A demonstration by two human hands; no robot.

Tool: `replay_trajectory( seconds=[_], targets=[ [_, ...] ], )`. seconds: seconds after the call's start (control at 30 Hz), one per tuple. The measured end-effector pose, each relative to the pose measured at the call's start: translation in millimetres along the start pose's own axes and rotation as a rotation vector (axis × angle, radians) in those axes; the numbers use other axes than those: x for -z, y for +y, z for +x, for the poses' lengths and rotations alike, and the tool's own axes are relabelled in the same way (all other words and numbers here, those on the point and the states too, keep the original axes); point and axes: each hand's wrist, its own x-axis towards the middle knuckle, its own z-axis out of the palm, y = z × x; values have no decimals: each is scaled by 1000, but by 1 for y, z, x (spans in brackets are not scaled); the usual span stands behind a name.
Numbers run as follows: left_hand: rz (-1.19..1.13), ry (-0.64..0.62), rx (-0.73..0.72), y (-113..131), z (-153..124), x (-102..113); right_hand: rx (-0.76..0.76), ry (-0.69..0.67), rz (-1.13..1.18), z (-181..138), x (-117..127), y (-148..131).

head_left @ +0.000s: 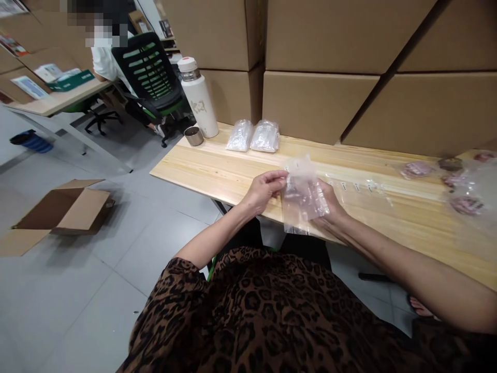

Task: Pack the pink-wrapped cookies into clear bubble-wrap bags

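Over the front edge of the wooden table (248,171), both my hands hold clear plastic bags (301,199). My left hand (264,191) pinches their left edge between thumb and fingers. On the other side, my right hand (329,204) is closed on the bags, its fingers partly hidden behind the plastic. More flat clear bags (361,194) with small dark marks lie in a row just right of my right hand. Two packs of clear bags, a left pack (239,135) and a right pack (265,136), rest farther back on the table.
Large cardboard boxes (318,103) are stacked along the table's back. A white bottle (201,101) and a metal cup (193,135) stand at the left end. Pink items in clear plastic (466,204) lie far right. An open carton (83,210) sits on the floor; a person sits beyond.
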Motion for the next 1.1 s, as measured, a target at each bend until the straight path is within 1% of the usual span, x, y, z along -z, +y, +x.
replay_trajectory(
  seconds=[0.07, 0.13, 0.17, 0.2, 0.23, 0.37, 0.43, 0.53, 0.6, 0.67, 0.73, 0.77, 0.8, 0.83, 0.87, 0.9, 0.93, 0.97, 1.0, 1.03, 1.1],
  targets=[
    [71, 53, -122, -9, 4, -9, -9, -29, 38, -4, 4, 1],
    [24, 120, -209, -16, 5, -18, 3, -29, 66, -7, 9, 3],
    [-33, 144, -220, -18, 4, -22, 7, -26, 79, -8, 11, 4],
    [-91, 137, -201, -19, 3, -27, 7, -25, 90, -8, 12, 5],
    [-138, 98, -153, -19, 2, -30, 4, -34, 96, -8, 13, 5],
    [-235, -148, 134, -10, -4, -41, 7, -160, 76, -7, 14, -3],
    [-267, -197, 215, -3, -6, -44, 32, -197, 34, -9, 16, -9],
    [-262, -198, 261, 3, -5, -47, 58, -166, -53, -15, 23, -18],
    [-226, -163, 293, 2, -2, -48, 40, -127, -164, -20, 29, -22],
    [-183, -133, 339, -1, 2, -49, 5, -117, -263, -25, 37, -26],
    [-153, -115, 362, -5, 6, -49, -16, -93, -287, -28, 45, -32],
    [-143, -108, 357, -7, 8, -49, 0, -39, -284, -30, 50, -36],
    [-136, -102, 345, -8, 8, -49, 49, 47, -297, -32, 54, -39],
    [-131, -94, 327, -9, 9, -49, 139, 153, -343, -36, 58, -42],
    [-129, -86, 307, -10, 9, -50, 267, 254, -422, -41, 60, -44],
    [-132, -81, 288, -11, 8, -52, 419, 324, -523, -46, 60, -44],
    [-143, -76, 268, -13, 8, -55, 563, 341, -640, -52, 58, -43],
    [-160, -70, 248, -14, 7, -58, 671, 304, -763, -58, 54, -41],
    [-180, -61, 230, -17, 7, -62, 726, 228, -881, -62, 49, -36],
    [-202, -45, 212, -19, 7, -66, 726, 140, -986, -65, 44, -30],
    [-255, -10, 180, -23, 7, -72, 631, 1, -1145, -64, 34, -15]
  ],
)
